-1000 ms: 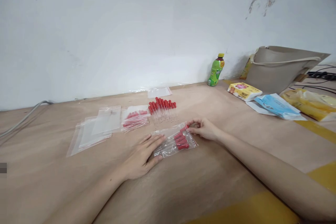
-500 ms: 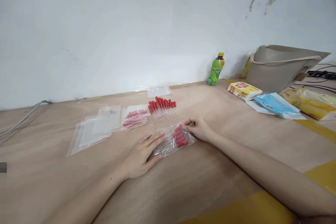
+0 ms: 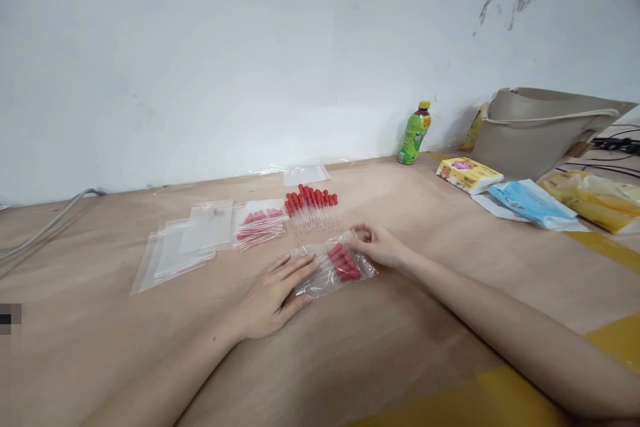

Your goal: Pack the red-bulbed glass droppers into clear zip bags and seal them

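Note:
A clear zip-lock bag (image 3: pixel 325 280) lies flat on the table, with several red-bulbed droppers (image 3: pixel 344 263) side by side inside it. Fingers spread, my left hand (image 3: pixel 273 300) rests flat on the bag's left end. My right hand (image 3: pixel 377 243) pinches the bag's upper right corner between thumb and curled fingers. Just behind the bag, a row of loose droppers (image 3: pixel 313 200) has red rubber bulbs pointing toward the wall and clear tubes toward me. Left of them is a stack of filled bags (image 3: pixel 260 223) with red bulbs showing through.
Flat zip-lock bags (image 3: pixel 185 250) overlap at the left, and another bag (image 3: pixel 306 175) lies by the wall. A green bottle (image 3: pixel 415 133), a yellow tissue pack (image 3: pixel 467 175), a blue packet (image 3: pixel 535 202) and a grey bag (image 3: pixel 525 137) are at the right. A grey cable (image 3: pixel 55 223) crosses the far left.
The view has shifted slightly. The droppers in the bag sit a little lower relative to my right hand, which still pinches the corner; my left hand stays flat on the bag.

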A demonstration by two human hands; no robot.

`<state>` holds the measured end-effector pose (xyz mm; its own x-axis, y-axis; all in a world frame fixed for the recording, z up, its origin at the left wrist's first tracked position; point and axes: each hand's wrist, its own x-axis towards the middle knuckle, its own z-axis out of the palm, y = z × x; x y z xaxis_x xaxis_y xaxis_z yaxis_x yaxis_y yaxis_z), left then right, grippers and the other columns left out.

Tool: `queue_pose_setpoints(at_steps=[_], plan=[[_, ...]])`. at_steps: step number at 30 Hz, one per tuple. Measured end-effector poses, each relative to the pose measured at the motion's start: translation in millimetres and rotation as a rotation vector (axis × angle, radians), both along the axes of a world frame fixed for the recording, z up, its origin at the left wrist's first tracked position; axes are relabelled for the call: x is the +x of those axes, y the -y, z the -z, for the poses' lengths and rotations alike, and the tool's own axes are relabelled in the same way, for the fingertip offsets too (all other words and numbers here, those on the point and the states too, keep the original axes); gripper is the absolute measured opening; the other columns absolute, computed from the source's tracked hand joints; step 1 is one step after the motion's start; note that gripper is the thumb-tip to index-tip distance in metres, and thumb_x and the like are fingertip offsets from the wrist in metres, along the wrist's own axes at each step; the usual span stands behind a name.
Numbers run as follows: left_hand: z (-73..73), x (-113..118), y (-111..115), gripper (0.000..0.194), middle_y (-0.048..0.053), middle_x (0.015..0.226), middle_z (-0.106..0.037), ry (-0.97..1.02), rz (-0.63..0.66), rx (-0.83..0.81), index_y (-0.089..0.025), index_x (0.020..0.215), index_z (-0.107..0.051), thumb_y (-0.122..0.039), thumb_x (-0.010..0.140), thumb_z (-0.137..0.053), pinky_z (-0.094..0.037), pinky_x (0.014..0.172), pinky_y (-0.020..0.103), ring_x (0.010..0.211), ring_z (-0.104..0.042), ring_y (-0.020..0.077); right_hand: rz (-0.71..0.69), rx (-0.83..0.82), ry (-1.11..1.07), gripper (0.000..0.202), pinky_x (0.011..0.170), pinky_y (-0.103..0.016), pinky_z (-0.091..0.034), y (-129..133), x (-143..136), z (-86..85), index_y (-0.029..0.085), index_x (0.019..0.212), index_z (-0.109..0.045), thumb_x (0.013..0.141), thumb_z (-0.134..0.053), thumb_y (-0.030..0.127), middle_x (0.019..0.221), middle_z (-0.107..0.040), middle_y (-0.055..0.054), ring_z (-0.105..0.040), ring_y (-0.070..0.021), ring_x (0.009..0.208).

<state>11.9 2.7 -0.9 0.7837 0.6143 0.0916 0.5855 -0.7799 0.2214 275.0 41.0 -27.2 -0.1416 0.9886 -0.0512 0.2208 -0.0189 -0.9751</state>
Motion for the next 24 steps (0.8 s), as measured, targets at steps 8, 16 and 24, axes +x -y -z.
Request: queue_pose_setpoints(at_steps=[8,16,24], plan=[[-3.0,-4.6,0.8,0.038,0.002,0.138,-0.036,0.304,-0.034,0.032,-0.024,0.129,-0.040,-0.028,0.091,-0.040,-0.028,0.105,0.039,0.130,-0.026,0.0196,-0.128,-0.206,-0.421,0.021,0.059,-0.028,-0.050,7.0,11.0,-28.0,0.014,0.077,-0.061,0.067,-0.067,0.032,0.070,-0.067,-0.003,-0.062,-0.0140,0.059],[-7.3,-84.0,-64.2,0.036,0.011,0.117,-0.055,0.377,-0.789,0.544,-0.014,0.104,-0.061,-0.034,0.085,-0.039,-0.034,0.099,0.041,0.113,-0.047,0.0262,0.401,-0.023,-0.714,0.023,0.064,-0.024,-0.054,-46.5,58.5,-42.9,0.013,0.078,-0.061,0.086,-0.039,0.014,0.072,-0.068,-0.006,-0.064,-0.0122,0.063],[15.5,-129.2,-85.0,0.051,0.015,0.131,-0.044,0.116,-0.997,0.298,-0.007,0.124,-0.047,-0.036,0.086,-0.031,-0.029,0.102,0.041,0.124,-0.036,0.0278,0.532,-0.071,-0.554,0.017,0.061,-0.021,-0.055,-69.5,32.4,-19.9,0.017,0.083,-0.053,0.084,-0.039,0.008,0.067,-0.064,0.000,-0.063,-0.0087,0.062]])
